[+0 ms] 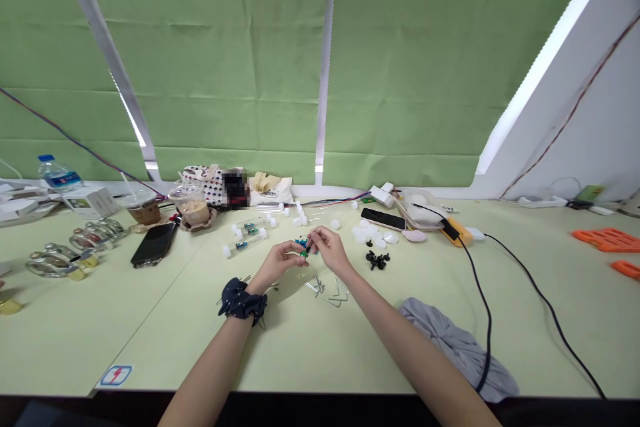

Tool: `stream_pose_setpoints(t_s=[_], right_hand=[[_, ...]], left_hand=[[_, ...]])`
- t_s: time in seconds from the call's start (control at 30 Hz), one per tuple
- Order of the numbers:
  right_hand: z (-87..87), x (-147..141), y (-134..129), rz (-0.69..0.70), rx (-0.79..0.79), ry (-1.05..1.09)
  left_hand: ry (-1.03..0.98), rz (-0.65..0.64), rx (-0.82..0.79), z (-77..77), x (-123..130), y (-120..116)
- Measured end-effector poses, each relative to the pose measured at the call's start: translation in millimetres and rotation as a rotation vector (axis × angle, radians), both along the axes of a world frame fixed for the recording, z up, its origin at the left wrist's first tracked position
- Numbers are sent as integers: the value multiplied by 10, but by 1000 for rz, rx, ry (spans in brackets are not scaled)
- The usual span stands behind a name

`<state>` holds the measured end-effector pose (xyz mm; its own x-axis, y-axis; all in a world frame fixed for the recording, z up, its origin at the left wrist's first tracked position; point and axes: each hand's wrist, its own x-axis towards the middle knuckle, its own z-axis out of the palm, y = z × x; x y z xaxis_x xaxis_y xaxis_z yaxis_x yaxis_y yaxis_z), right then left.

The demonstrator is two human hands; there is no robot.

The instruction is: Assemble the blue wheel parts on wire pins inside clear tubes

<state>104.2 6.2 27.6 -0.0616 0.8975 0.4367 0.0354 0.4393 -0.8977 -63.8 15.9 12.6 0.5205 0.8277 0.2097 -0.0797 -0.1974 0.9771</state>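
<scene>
fingers of left hand (277, 265) pinch small green piece (303, 253), nearly closed; right hand (330, 248) pinches dark bit (309, 248) beside it, likely for fine control; bent rods (319, 289) lie close, within easy reach.

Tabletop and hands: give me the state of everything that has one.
Left hand: pinching small green part
Right hand: fingertips together, contents unclear
Water bottle: capped
Left phone: screen dark
Right phone: screen dark
Gray cloth: crumpled
Black pieces: loosely heaped
Green blinds: lowered
</scene>
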Motion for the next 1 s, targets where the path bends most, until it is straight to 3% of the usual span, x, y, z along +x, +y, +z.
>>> stream_pose_setpoints(t_s=[0.23,0.53,0.63,0.73,0.8,0.9,1.0], right_hand=[[20,54,-48,9,2,-72],[31,162,-101,-48,94,-351],[-12,392,-21,-18,28,-379],[-53,771,50,-186,-48,-440],[-89,1008,52,-330,-83,-589],[-167,1155,-30,-165,-178,-778],[-245,1003,-154,14,-193,-846]], left_hand=[[4,2,-4,12,69,-56],[38,-3,-61,-11,232,-110],[46,47,-80,-15,287,-78],[51,113,-76,-3,304,-27],[36,155,-76,6,303,8],[-11,192,-94,-2,294,47],[-84,194,-111,-41,265,72]])
